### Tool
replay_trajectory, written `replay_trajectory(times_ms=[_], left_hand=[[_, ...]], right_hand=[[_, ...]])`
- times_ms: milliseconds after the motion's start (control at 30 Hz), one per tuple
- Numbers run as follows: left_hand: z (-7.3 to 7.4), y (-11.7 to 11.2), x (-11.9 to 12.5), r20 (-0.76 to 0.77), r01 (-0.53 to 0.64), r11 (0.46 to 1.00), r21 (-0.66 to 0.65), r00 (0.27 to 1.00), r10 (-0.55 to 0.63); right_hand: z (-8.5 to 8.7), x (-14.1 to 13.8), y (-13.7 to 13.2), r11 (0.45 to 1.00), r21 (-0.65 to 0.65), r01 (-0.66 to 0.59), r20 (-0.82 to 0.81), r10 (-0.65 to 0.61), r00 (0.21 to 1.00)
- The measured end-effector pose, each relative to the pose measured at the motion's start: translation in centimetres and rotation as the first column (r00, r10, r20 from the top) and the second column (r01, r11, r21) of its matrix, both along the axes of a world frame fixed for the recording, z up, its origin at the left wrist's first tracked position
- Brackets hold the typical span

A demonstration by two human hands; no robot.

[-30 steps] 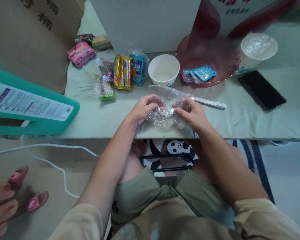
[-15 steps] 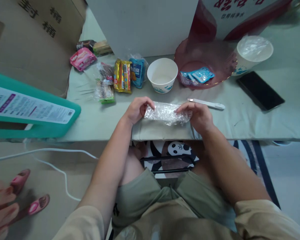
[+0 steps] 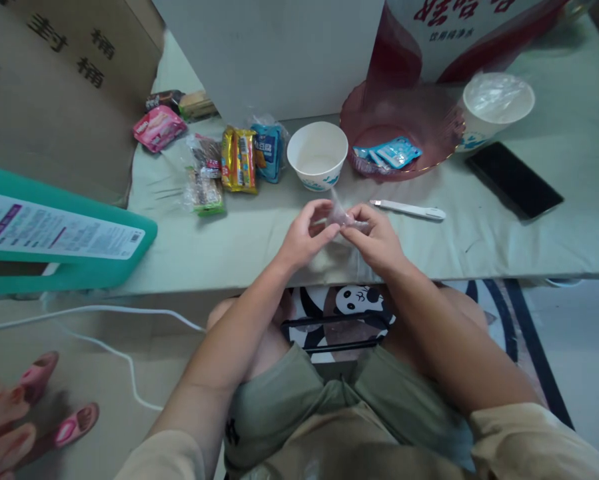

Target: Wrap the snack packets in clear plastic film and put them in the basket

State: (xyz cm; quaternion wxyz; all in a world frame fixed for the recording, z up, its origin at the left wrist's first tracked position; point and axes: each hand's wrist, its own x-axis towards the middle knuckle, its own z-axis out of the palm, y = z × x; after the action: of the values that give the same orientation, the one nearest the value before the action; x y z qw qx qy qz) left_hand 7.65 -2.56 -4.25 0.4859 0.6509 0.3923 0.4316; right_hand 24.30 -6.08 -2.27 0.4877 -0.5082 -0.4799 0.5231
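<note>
Between my hands is a piece of clear plastic film [image 3: 337,212], bunched up just above the table's front part. My left hand [image 3: 310,230] pinches it from the left, thumb and fingers closed. From the right, my right hand [image 3: 372,233] grips the other end, its fingertips almost touching the left thumb. Just beyond them stands a white paper bowl [image 3: 318,157] with a blue pattern. A white-handled knife or cutter [image 3: 408,210] lies right of my right hand.
A pink scalloped plate [image 3: 436,163] holds blue packets. Right of it are a film-covered paper bowl [image 3: 498,100] and a black phone [image 3: 514,180]. Snack packets [image 3: 239,160] lie to the left, near a green container [image 3: 142,233] and cardboard box [image 3: 74,113]. Another person's feet show lower left.
The plastic film, stretched flat between my hands before, is now gathered into a small bunch. Both hands have come together, the left one moving right and the right one slightly left.
</note>
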Motion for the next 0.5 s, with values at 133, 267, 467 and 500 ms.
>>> replay_trajectory(times_ms=[133,267,467,500], left_hand=[[0.3,0.3,0.3,0.2,0.114,0.97,-0.216,0.977,-0.07],[0.7,2.0,-1.8,0.169,-0.253,0.956,-0.148,0.946,0.277],[2.0,2.2,-3.0,0.0,-0.539,0.834,0.117,0.84,0.543],[2.3,1.8,-2.5,-0.058,-0.515,0.841,0.163,0.846,0.529]], right_hand=[[1.1,-0.1,-0.7,0.978,-0.107,-0.18,-0.382,0.126,0.916],[0.8,1.1,-0.5,0.979,-0.125,-0.16,-0.411,0.096,0.907],[-0.9,1.7,1.0,0.99,-0.14,0.023,-0.077,-0.034,0.996],[-0.8,1.7,1.1,0.998,-0.061,0.027,-0.036,-0.03,0.999]])
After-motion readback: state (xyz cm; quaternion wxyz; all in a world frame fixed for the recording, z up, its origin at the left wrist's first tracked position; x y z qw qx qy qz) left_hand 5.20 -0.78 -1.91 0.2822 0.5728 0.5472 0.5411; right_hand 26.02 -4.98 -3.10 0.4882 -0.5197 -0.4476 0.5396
